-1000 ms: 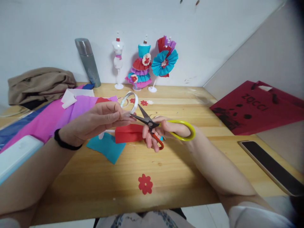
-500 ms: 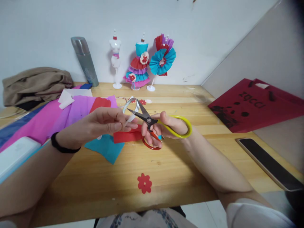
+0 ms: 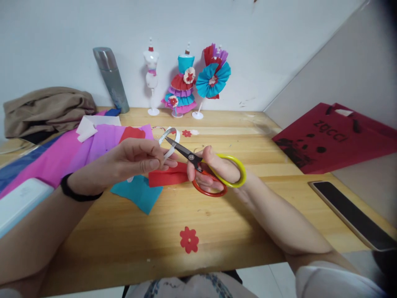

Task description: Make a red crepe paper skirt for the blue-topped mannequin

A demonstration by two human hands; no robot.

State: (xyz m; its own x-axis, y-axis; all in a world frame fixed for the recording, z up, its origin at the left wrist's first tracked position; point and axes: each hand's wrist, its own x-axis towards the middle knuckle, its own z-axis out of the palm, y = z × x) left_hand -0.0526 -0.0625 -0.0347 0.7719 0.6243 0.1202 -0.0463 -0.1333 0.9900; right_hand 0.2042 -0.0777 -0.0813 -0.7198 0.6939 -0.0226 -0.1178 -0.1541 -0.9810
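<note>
My left hand (image 3: 141, 157) pinches a narrow white strip (image 3: 176, 135) that curls up in a loop above the fingers. My right hand (image 3: 214, 167) holds scissors (image 3: 191, 157) with one yellow and one red handle, thumb and fingers in the loops. The dark blades are closed together, their tip at the strip's loop. Under the hands lie a red strip of material (image 3: 167, 177) and a blue piece (image 3: 139, 192). A red paper flower (image 3: 189, 240) with a small hole in its middle rests near the table's front edge.
Three small dress forms (image 3: 186, 85) and a grey bottle (image 3: 111, 80) stand at the back. Pink and purple sheets (image 3: 102, 140) and a brown cloth (image 3: 49, 109) lie at the left. A red bag (image 3: 328, 140) and a phone (image 3: 350, 213) are at the right.
The scissors' blades have closed, and the two handles have come nearer each other. The white strip's loop has shifted slightly left.
</note>
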